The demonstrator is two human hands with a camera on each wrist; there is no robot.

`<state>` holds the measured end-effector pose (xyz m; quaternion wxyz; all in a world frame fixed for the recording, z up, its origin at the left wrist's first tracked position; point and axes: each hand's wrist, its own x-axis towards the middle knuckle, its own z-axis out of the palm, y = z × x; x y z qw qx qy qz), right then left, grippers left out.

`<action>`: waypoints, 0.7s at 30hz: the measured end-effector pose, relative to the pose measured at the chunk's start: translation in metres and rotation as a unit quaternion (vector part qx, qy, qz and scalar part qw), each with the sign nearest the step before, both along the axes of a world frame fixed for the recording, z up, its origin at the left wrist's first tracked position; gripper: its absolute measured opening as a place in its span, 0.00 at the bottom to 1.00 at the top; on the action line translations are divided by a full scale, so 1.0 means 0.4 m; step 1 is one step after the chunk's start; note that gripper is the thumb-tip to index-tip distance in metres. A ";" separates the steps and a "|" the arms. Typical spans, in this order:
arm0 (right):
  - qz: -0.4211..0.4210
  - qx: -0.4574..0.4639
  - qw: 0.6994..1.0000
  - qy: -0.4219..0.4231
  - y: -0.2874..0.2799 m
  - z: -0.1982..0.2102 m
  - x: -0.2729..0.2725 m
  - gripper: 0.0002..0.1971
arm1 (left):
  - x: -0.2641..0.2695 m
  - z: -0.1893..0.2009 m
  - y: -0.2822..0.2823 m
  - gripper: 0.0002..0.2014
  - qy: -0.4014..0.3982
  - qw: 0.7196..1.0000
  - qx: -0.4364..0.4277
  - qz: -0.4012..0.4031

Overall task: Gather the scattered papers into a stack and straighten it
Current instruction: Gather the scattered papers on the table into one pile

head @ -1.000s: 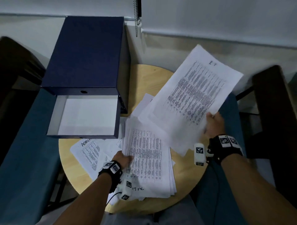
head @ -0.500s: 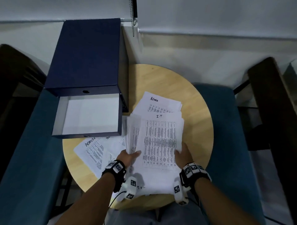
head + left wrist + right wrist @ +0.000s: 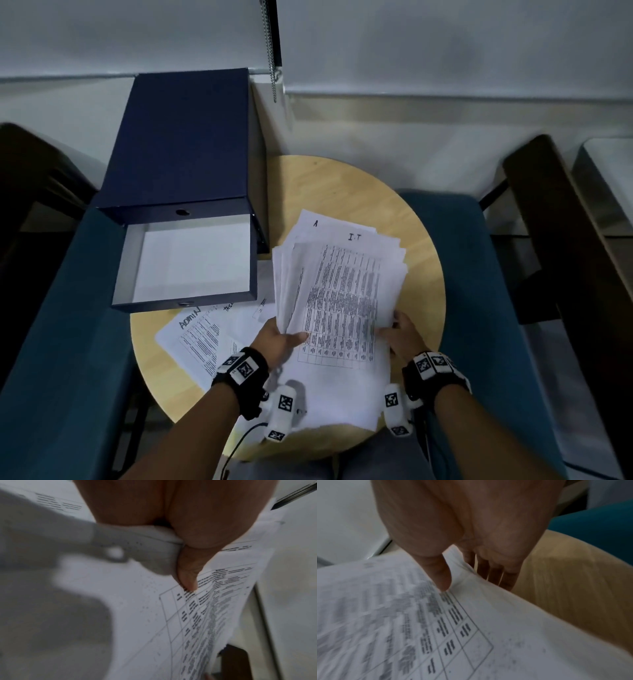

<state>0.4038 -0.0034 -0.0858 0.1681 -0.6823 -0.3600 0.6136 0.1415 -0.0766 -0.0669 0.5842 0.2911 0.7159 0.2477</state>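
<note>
A loose stack of printed papers [image 3: 342, 301] is lifted at a tilt over the round wooden table [image 3: 394, 212], its sheets fanned and uneven. My left hand [image 3: 281, 339] grips its left edge, thumb on top [image 3: 187, 574] and fingers hidden beneath. My right hand [image 3: 400, 332] pinches the right edge, thumb [image 3: 443, 580] on the top sheet and fingers under it. More sheets [image 3: 198, 339], one marked "Admin", lie flat on the table to the left, partly under the box.
A dark blue file box [image 3: 185, 144] stands at the table's back left with its open tray [image 3: 188, 267] pulled forward. Teal chairs [image 3: 479, 274] flank the table. A wall and a hanging blind chain [image 3: 272, 51] are behind.
The right hand laid its raised sheets onto the pile, then took the pile's right edge. Both hands have now lifted the gathered stack off the table and tilted it.
</note>
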 end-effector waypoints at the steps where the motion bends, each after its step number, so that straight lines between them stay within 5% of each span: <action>1: -0.032 0.006 0.999 0.042 0.002 0.006 0.004 0.20 | 0.002 0.014 0.007 0.16 -0.019 1.000 0.015 0.001; 5: -0.088 0.045 0.991 0.094 0.015 0.046 0.030 0.25 | -0.001 0.083 0.045 0.14 -0.059 0.995 0.073 -0.014; 7: -0.086 0.105 0.989 0.051 0.028 0.087 0.027 0.10 | -0.004 0.113 0.067 0.20 -0.061 0.992 0.113 -0.011; 10: -0.100 0.156 0.983 0.017 0.051 0.122 0.027 0.16 | 0.005 0.143 0.088 0.11 -0.056 0.984 0.169 0.005; 12: -0.084 0.175 0.981 0.005 0.050 0.135 0.023 0.17 | 0.015 0.156 0.095 0.14 -0.053 0.982 0.182 0.016; 15: -0.069 0.167 0.983 -0.006 0.035 0.148 0.017 0.11 | 0.013 0.123 0.086 0.17 -0.047 0.985 0.163 0.032; 18: -0.057 0.179 0.982 -0.009 0.013 0.141 0.017 0.18 | 0.001 0.062 0.079 0.29 -0.015 0.991 0.126 0.048; 21: -0.065 0.185 0.981 -0.009 0.001 0.143 0.014 0.19 | -0.004 0.029 0.077 0.22 -0.031 0.990 0.124 0.063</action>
